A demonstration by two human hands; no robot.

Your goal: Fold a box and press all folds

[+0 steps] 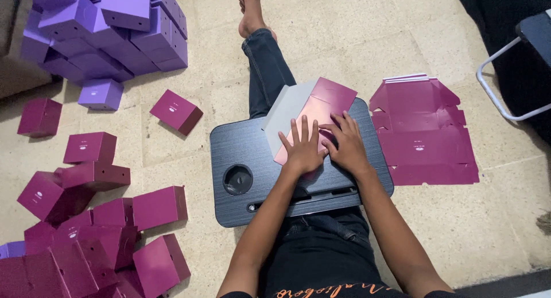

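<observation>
Both hands lay flat on a partly folded magenta carton blank (313, 111), which rested on a dark lap desk (247, 149) across the person's legs. The left hand (303, 149) was spread wide, palm down, fingers splayed and pressing the blank's lower panel; it gripped nothing. The right hand (346, 143) sat just beside it, touching it at the thumb side, fingers extended and slightly fanned over the blank's right portion, also pressing rather than grasping. Beyond the fingertips, 1 grey-white inner flap and 1 magenta flap of the blank tilted up. A round recess (237, 179) in the desk sat to the left of the left wrist. Just right of the right hand, off the desk, a stack of flat unfolded magenta blanks (425, 131) lay on the tiled floor (488, 217). Well to the left of the left hand, many assembled magenta boxes (97, 217) lay scattered, and farther ahead on that side stood a heap of purple boxes (109, 28). A metal chair leg (499, 74) showed far right.
</observation>
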